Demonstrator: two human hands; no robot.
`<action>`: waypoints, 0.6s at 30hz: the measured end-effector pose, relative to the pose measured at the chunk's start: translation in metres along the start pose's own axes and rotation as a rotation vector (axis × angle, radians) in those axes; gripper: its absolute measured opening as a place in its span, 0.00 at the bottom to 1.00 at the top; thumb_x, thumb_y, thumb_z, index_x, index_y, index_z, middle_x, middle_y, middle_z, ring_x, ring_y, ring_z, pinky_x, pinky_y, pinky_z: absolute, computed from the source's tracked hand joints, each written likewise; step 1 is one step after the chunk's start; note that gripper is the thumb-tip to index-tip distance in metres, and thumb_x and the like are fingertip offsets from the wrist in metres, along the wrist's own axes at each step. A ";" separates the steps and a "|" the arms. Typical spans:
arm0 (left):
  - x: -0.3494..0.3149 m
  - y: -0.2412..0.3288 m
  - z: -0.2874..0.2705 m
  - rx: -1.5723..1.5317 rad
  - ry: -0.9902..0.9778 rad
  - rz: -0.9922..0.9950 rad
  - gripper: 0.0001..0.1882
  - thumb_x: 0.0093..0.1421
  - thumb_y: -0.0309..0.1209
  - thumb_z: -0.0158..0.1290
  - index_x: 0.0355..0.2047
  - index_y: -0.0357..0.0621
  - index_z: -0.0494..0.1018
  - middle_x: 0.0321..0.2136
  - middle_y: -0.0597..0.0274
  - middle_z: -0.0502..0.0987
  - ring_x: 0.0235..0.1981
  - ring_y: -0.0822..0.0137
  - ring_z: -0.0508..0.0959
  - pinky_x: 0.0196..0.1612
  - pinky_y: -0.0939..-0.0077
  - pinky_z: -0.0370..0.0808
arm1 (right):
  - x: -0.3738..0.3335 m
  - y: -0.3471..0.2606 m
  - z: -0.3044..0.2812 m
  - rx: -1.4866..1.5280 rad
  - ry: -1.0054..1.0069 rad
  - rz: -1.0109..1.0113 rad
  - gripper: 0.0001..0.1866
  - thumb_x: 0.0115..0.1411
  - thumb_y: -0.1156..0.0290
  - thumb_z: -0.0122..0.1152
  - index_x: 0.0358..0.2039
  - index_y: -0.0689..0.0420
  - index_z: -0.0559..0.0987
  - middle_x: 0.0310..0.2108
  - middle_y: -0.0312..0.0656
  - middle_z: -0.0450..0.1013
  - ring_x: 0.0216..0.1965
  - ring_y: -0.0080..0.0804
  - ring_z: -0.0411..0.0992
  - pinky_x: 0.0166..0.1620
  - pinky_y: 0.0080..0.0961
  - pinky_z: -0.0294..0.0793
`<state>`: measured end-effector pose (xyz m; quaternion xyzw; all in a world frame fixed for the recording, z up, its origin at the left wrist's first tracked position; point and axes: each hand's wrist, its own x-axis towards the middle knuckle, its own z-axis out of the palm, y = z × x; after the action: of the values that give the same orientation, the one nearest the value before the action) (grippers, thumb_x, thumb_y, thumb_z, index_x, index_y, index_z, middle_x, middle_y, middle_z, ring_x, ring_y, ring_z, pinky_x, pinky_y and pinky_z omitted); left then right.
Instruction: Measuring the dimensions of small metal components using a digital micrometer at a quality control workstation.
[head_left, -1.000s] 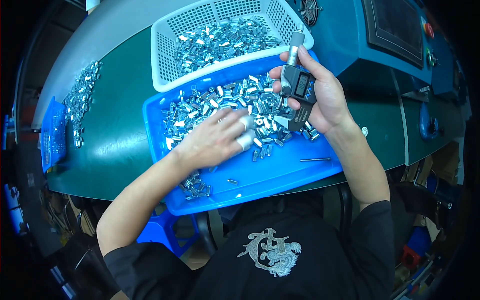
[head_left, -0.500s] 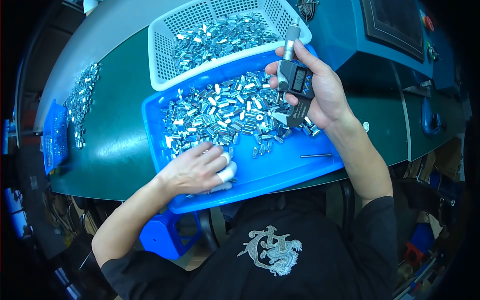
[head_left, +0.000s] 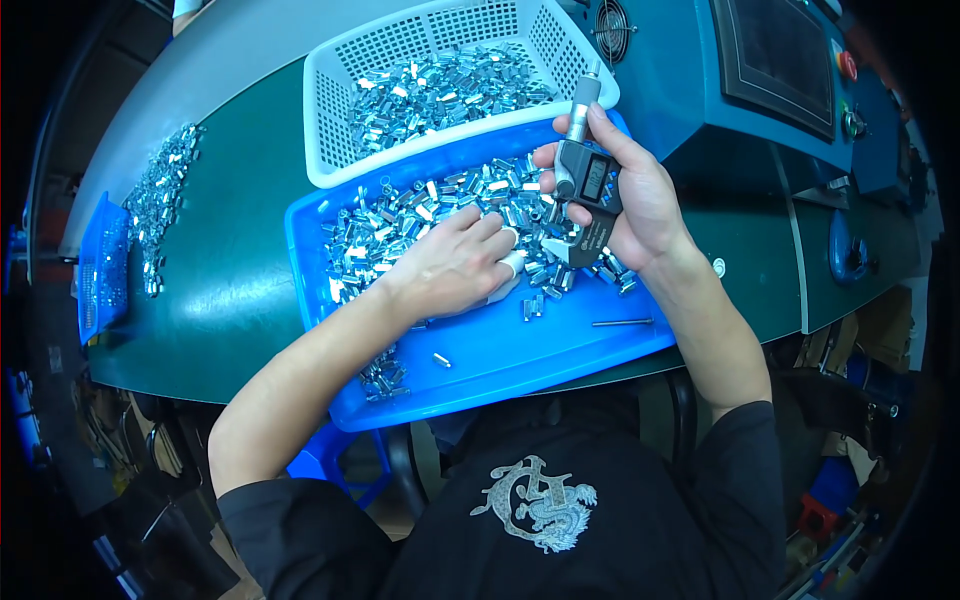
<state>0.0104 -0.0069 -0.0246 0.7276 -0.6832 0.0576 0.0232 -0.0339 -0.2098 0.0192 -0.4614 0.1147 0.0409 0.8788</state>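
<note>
My right hand (head_left: 650, 205) grips a black-and-silver digital micrometer (head_left: 596, 186), its thimble pointing up and away and its C-shaped frame low over the tray. My left hand (head_left: 455, 262), with white coverings on some fingers, is closed, palm down, among short shiny metal pieces (head_left: 395, 228). They look like hexagonal nuts or spacers. What its fingertips pinch, if anything, is hidden under the hand. The pieces are heaped in a blue tray (head_left: 520, 368). One lone piece (head_left: 441, 360) and a small cluster (head_left: 382, 376) lie by the near left corner.
A white perforated basket (head_left: 318, 135) of similar pieces stands behind the tray. On the green table (head_left: 235, 290), more pieces (head_left: 160, 200) lie left, beside a small blue basket (head_left: 104, 265). A thin metal rod (head_left: 622, 323) rests in the tray. A machine with a screen (head_left: 775, 65) stands far right.
My left hand has moved right and away from me, from the tray's near left corner towards the micrometer, uncovering the small cluster and lone piece. My right hand keeps the micrometer nearly in place.
</note>
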 end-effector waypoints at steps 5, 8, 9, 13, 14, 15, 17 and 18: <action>0.004 0.005 -0.008 -0.440 0.413 -0.300 0.09 0.42 0.27 0.65 0.24 0.44 0.76 0.26 0.64 0.76 0.27 0.64 0.75 0.31 0.68 0.71 | 0.000 -0.004 -0.003 0.030 -0.002 0.003 0.20 0.67 0.54 0.40 0.44 0.59 0.67 0.32 0.48 0.74 0.28 0.28 0.76 0.17 0.15 0.69; 0.009 0.009 -0.011 -0.772 0.506 -0.541 0.10 0.42 0.27 0.66 0.21 0.41 0.74 0.25 0.60 0.76 0.27 0.62 0.77 0.31 0.70 0.73 | 0.001 -0.006 -0.003 0.040 -0.009 -0.005 0.20 0.67 0.54 0.40 0.44 0.59 0.67 0.32 0.48 0.74 0.27 0.28 0.75 0.17 0.15 0.69; 0.008 0.006 -0.011 -0.794 0.512 -0.548 0.11 0.43 0.26 0.67 0.22 0.41 0.74 0.23 0.62 0.76 0.26 0.68 0.76 0.30 0.75 0.73 | 0.001 -0.006 -0.004 0.053 -0.008 0.002 0.20 0.67 0.54 0.40 0.43 0.59 0.67 0.31 0.48 0.74 0.27 0.27 0.75 0.17 0.15 0.69; 0.016 0.008 -0.021 -1.231 0.394 -0.819 0.12 0.46 0.23 0.65 0.28 0.42 0.72 0.25 0.69 0.74 0.28 0.79 0.72 0.33 0.83 0.71 | 0.001 -0.005 -0.006 0.065 -0.019 0.010 0.20 0.68 0.53 0.38 0.43 0.57 0.67 0.31 0.45 0.74 0.28 0.28 0.75 0.17 0.15 0.68; 0.020 0.008 -0.024 -1.230 0.402 -0.809 0.12 0.46 0.23 0.65 0.28 0.42 0.72 0.25 0.69 0.74 0.28 0.79 0.72 0.33 0.83 0.71 | 0.001 -0.004 -0.006 0.057 -0.010 0.016 0.20 0.68 0.53 0.38 0.44 0.57 0.68 0.31 0.45 0.74 0.29 0.28 0.75 0.17 0.15 0.67; 0.024 0.008 -0.026 -1.295 0.424 -0.863 0.11 0.48 0.22 0.64 0.30 0.41 0.73 0.26 0.69 0.74 0.28 0.79 0.72 0.33 0.83 0.71 | 0.001 -0.004 -0.005 0.062 -0.004 0.021 0.21 0.68 0.52 0.37 0.44 0.57 0.68 0.32 0.45 0.74 0.29 0.28 0.75 0.17 0.15 0.67; 0.026 0.006 -0.027 -1.351 0.407 -0.885 0.12 0.54 0.21 0.58 0.40 0.38 0.73 0.31 0.66 0.75 0.31 0.78 0.73 0.37 0.82 0.73 | 0.002 -0.003 -0.006 0.081 -0.009 0.011 0.25 0.67 0.48 0.33 0.45 0.58 0.67 0.32 0.47 0.74 0.30 0.29 0.75 0.17 0.16 0.68; 0.028 0.006 -0.030 -1.350 0.416 -0.878 0.12 0.54 0.21 0.58 0.40 0.38 0.73 0.31 0.66 0.75 0.31 0.78 0.73 0.37 0.82 0.73 | 0.001 -0.004 -0.006 0.072 -0.011 0.005 0.25 0.67 0.48 0.33 0.45 0.58 0.67 0.32 0.47 0.74 0.30 0.29 0.75 0.17 0.16 0.68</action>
<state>0.0044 -0.0314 0.0083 0.7321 -0.2067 -0.2458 0.6008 -0.0331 -0.2172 0.0185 -0.4288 0.1123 0.0413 0.8955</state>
